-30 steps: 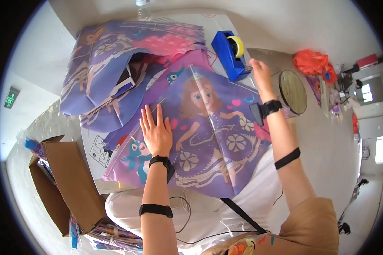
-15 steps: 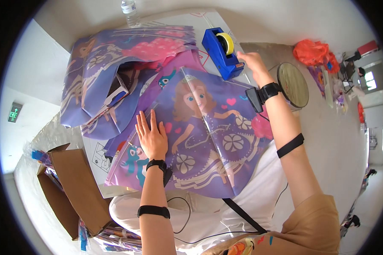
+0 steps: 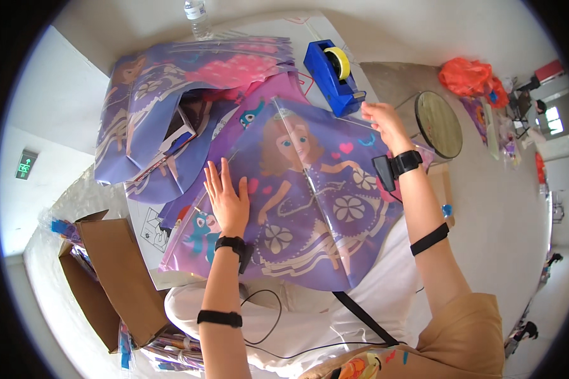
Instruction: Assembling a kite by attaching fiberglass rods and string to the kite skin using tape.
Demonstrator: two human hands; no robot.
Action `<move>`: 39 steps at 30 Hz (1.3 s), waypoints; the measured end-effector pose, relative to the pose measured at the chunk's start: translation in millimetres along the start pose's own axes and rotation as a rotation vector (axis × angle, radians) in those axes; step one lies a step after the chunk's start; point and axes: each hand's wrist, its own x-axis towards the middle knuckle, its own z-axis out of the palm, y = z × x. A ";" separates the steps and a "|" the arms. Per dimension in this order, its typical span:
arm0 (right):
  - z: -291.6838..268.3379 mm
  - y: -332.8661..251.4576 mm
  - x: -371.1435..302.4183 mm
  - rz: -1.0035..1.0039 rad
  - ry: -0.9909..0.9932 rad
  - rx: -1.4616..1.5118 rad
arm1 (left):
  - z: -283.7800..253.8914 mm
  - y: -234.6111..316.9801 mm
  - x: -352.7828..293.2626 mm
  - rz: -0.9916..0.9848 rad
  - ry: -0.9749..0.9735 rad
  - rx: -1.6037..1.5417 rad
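Note:
A purple plastic kite printed with a cartoon princess lies spread over the table edge and my lap, with a crease or rod line down its middle. My left hand rests flat on its left part, fingers stretched out. Just beside the blue tape dispenser, above the kite's upper right, my right hand is closed with thumb and fingertips together. What it pinches, if anything, is too small to make out. The dispenser carries a yellow tape roll, and its cutting end is close to my right fingertips.
A pile of similar printed sheets covers the table's left side, with a box partly inside. A water bottle stands behind. An opened cardboard box is at lower left, a round stool at right, red plastic bags beyond.
My right hand has moved slightly down and away from the dispenser's end, its fingers now drawn together. My left hand stays flat on the kite.

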 end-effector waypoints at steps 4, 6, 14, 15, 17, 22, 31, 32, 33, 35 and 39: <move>0.8 15.4 3.3 -0.025 -0.094 0.280 | -62.5 -2.6 -5.8 -0.082 -0.026 -0.446; -12.7 31.6 16.1 -0.025 -0.157 0.427 | -108.0 13.3 -9.3 -0.131 -0.080 -0.598; 16.0 36.2 30.6 0.057 -0.121 0.689 | -135.7 -61.6 -30.9 -0.279 0.100 -0.736; 13.0 35.9 30.9 0.118 -0.102 0.721 | -124.0 -66.0 -28.4 -0.285 0.113 -0.750; 20.1 49.5 23.1 0.140 -0.112 0.701 | -106.2 -68.5 -23.5 -0.274 0.180 -0.619; 166.6 -18.3 -121.5 -0.289 -0.386 0.310 | -91.2 -74.4 -31.4 -0.032 0.139 -0.244; 307.4 -20.0 -157.4 -0.377 -0.462 -0.167 | -75.0 -81.0 -29.1 0.029 0.069 -0.179; 310.5 -19.3 -160.7 -0.307 -0.415 -0.144 | -74.9 -81.4 -28.8 0.031 0.053 -0.175; 314.5 -17.5 -160.6 -0.305 -0.418 -0.147 | -75.9 -82.4 -28.4 0.026 0.053 -0.175; 320.9 -14.8 -158.6 -0.188 -0.364 -0.070 | -76.4 -82.7 -26.3 0.035 0.044 -0.162; 327.5 -17.1 -160.2 -0.198 -0.348 -0.143 | -72.5 -84.9 -26.4 0.044 0.051 -0.149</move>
